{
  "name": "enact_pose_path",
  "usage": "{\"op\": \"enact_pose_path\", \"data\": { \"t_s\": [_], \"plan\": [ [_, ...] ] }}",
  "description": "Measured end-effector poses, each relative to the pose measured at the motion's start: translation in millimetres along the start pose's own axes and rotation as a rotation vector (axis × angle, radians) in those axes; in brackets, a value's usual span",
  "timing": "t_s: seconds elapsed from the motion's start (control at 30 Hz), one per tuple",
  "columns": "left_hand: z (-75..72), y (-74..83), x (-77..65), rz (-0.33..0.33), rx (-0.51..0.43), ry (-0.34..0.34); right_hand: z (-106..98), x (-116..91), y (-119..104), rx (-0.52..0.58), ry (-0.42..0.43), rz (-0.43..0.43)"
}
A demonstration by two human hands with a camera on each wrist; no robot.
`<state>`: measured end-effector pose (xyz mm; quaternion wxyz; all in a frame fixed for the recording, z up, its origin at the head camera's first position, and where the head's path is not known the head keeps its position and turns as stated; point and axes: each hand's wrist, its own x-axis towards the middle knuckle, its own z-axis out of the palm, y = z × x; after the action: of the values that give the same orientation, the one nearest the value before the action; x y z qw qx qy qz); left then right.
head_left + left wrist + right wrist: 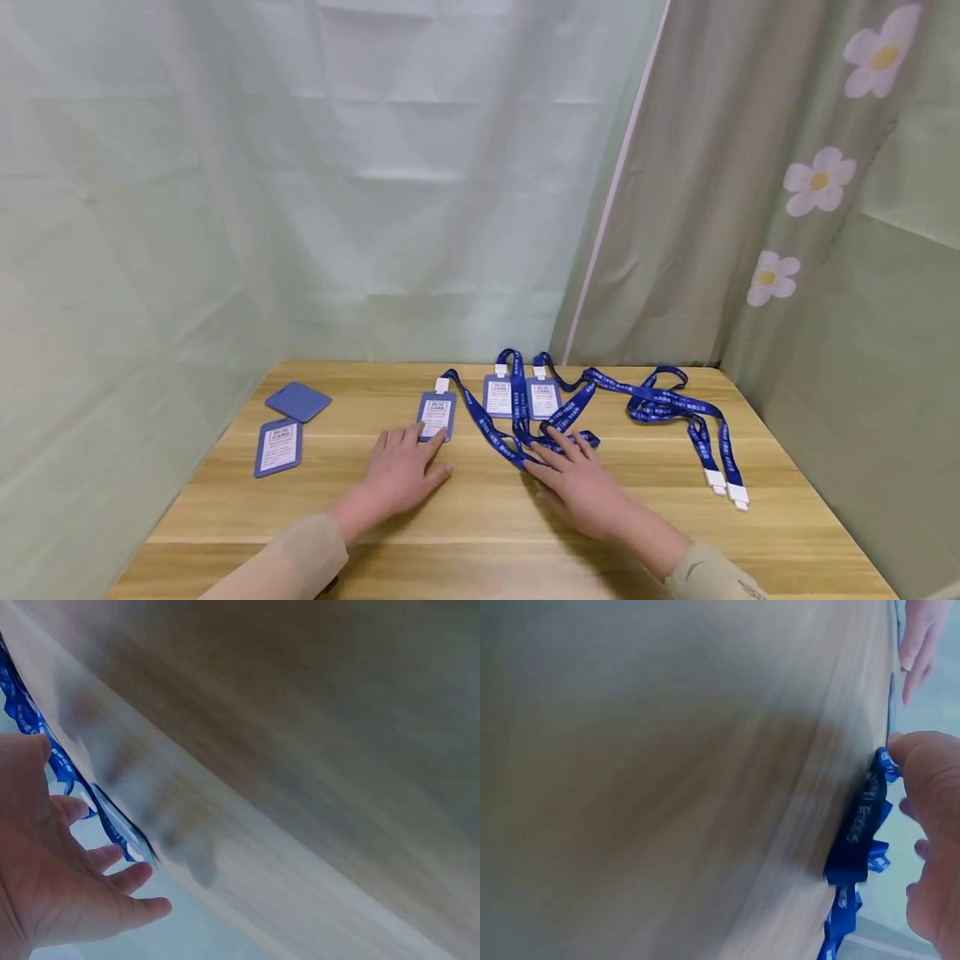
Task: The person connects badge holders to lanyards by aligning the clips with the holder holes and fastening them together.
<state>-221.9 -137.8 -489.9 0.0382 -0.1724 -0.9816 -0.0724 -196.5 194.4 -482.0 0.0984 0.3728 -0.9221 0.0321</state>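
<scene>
My left hand (401,471) lies with fingers spread, fingertips at the lower edge of a blue badge holder (437,415) that has a white printed card. A white clip (442,385) joins this holder to a blue lanyard (489,431). My right hand (581,487) is spread over the bunched straps, its fingertips on them. Straight fingers also show on the left hand (67,877) in the left wrist view. In the right wrist view, a dark blue strap (859,825) lies beside the right hand (936,810). Neither hand grips anything.
Behind the straps lie two more clipped badge holders, one left (497,398) and one right (544,402). On the left of the wooden table (480,533) are two loose holders, one face-down (297,402), one card-up (278,448). Tangled lanyards (667,408) with white clips (716,481) lie right. Curtains surround the table.
</scene>
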Motion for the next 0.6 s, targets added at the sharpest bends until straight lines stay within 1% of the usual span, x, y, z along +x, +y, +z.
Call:
{"op": "enact_pose_path", "data": {
  "t_s": [0.1, 0.2, 0.3, 0.4, 0.47, 0.6],
  "plan": [
    [-2.4, -0.2, -5.8, -0.009, -0.02, -0.036, -9.8, -23.3, -1.7, 0.012, 0.018, 0.053],
    [-5.8, -2.9, -9.4, -0.025, -0.031, -0.069, -18.4, -43.5, -3.2, 0.011, 0.009, 0.113],
    [-6.5, -6.5, -11.4, -0.034, -0.038, -0.08, -21.2, -56.6, -5.6, 0.057, -0.048, 0.159],
    [-3.8, -8.9, -12.6, -0.035, -0.03, -0.081, -18.4, -62.8, -7.2, 0.116, -0.117, 0.167],
    [-0.3, -8.9, -12.1, -0.032, -0.019, -0.08, -15.0, -63.7, -7.3, 0.138, -0.14, 0.161],
    [4.4, -5.1, -7.8, -0.03, -0.01, -0.083, -9.6, -58.8, -4.1, 0.127, -0.103, 0.132]
  ]
}}
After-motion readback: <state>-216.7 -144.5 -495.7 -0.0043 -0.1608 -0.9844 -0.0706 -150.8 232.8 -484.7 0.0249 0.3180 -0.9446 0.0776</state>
